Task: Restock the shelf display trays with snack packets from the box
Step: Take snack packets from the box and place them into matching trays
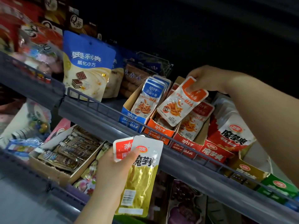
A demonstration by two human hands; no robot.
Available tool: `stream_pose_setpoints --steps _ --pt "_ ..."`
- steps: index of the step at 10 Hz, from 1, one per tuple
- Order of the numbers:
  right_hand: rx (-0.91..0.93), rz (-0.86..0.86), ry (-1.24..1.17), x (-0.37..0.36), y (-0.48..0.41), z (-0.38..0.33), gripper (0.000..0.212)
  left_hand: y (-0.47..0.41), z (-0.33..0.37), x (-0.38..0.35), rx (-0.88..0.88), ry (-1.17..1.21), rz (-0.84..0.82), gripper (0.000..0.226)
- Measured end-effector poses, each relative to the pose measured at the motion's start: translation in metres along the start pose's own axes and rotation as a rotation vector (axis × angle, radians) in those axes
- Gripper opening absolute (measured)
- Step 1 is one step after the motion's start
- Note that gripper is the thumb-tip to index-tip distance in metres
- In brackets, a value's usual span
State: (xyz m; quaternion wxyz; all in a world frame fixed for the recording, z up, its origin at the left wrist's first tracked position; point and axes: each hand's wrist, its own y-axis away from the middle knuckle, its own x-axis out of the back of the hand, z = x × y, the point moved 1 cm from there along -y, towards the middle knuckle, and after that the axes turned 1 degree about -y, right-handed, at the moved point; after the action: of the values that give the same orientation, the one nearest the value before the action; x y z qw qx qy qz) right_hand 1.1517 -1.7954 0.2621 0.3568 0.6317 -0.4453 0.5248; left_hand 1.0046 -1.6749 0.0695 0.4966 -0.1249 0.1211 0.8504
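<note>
Right hand: upper right of the frame, the right hand (208, 78) pinches the top edge of an orange packet (181, 104), which hangs tilted over the orange tray (159, 129).
Left hand: lower centre, the left hand (111, 172) has its thumb and fingers curled round a yellow packet (142, 175), with a red packet (123, 148) tucked behind it.
Neighbours: a blue tray (131, 118) stands left of the orange tray and a red tray (186, 143) right of it, all behind the shelf rail (97, 110).
Step, by my judgement: seating the orange packet in its matching tray.
Doing it well: straighten it, then slide it in upright with the label forward, clear of the tray walls.
Box: not in view.
</note>
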Motion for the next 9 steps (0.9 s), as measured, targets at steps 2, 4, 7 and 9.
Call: stream_pose_setpoints --steps 2,4,7,9 --pt "0.027 -0.107 0.127 -0.025 -0.009 -0.012 0.034 0.005 0.004 -0.003 0.006 -0.024 -0.016 0.016" --pt "0.055 -0.105 0.162 -0.051 -0.018 -0.012 0.044 -0.005 -0.013 0.001 -0.021 -0.033 0.004 0.005" --pt "0.116 0.017 0.239 -0.064 -0.021 -0.005 0.049 -0.005 -0.017 -0.004 0.046 0.029 -0.025 0.006" --pt "0.128 0.094 0.162 -0.052 -0.006 -0.001 0.044 -0.003 -0.017 -0.007 0.086 0.036 -0.053 0.005"
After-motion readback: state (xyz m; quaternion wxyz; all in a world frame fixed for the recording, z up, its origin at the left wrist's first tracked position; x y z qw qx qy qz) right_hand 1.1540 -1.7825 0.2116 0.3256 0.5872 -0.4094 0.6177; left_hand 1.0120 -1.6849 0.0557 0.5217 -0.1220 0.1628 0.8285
